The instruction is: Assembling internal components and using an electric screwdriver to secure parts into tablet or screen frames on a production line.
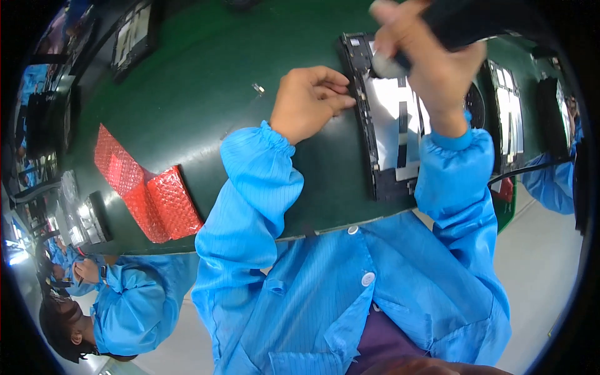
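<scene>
In front of me lies a flat, black-framed device panel (403, 134) with a bright, reflective inside and dark strips across it. My left hand (307, 103) is at its left edge, fingers loosely curved and apart, the tips at the frame, with nothing visible in them. Over the panel's upper part, my right hand (434, 65) is smeared by motion. Its fingers are closed round a dark tool with a pale, rounded end (387, 66); blur and the hand hide its exact kind.
Red bubble wrap (150, 200) lies to the left on the green table (206, 125). A small metallic piece (258, 89) sits nearby. Another panel (507, 112) stands to the right. A large black object (487, 19) reaches in above my right hand. A co-worker (137, 306) is at lower left.
</scene>
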A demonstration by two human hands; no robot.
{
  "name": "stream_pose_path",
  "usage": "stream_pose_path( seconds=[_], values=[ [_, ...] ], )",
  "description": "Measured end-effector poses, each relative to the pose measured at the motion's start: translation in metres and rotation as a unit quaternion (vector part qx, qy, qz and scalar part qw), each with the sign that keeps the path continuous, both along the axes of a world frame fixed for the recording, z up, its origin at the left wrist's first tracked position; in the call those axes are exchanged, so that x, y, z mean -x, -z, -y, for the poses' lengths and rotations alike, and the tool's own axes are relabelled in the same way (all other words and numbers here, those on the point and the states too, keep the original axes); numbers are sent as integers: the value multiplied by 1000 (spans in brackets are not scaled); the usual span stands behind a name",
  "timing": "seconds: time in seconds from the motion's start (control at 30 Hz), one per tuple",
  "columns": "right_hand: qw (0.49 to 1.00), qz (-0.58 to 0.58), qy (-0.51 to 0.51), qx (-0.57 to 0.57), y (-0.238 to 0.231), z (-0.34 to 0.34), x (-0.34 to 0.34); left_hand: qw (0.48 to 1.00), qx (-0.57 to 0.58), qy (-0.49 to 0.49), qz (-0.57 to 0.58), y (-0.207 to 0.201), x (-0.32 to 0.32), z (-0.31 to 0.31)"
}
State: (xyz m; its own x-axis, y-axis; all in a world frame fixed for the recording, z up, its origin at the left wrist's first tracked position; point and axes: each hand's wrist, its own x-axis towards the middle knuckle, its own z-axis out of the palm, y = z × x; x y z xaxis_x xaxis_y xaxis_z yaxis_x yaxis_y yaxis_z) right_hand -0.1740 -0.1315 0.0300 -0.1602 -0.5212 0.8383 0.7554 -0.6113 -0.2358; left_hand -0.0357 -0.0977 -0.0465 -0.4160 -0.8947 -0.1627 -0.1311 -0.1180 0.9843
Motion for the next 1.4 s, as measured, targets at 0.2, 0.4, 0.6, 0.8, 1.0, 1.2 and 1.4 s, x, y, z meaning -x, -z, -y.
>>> stream_pose_path(
  seconds=[0.2, 0.4, 0.6, 0.8, 1.0, 1.2, 1.4],
  values=[
    [833, -273, 419, -236, -38, -48, 68, 832, 517, 84, 184, -20, 14, -72],
    [851, -264, 395, -223, -11, -47, 101, 785, 557, 158, 221, -4, 17, -97],
    [862, -239, 343, -286, -2, -61, 95, 781, 549, 105, 278, -18, 30, 25],
    [856, -294, 250, -344, 26, -59, 83, 757, 532, 2, 379, -24, 71, 149],
    [852, -281, 198, -394, 34, -59, 82, 762, 431, -6, 484, -23, 65, 193],
    [855, -355, 240, -292, 34, -50, 92, 724, 384, -68, 569, -54, -47, 185],
    [839, -356, 188, -366, 48, -52, 94, 814, 264, -29, 517, -69, -106, 193]
  ],
)
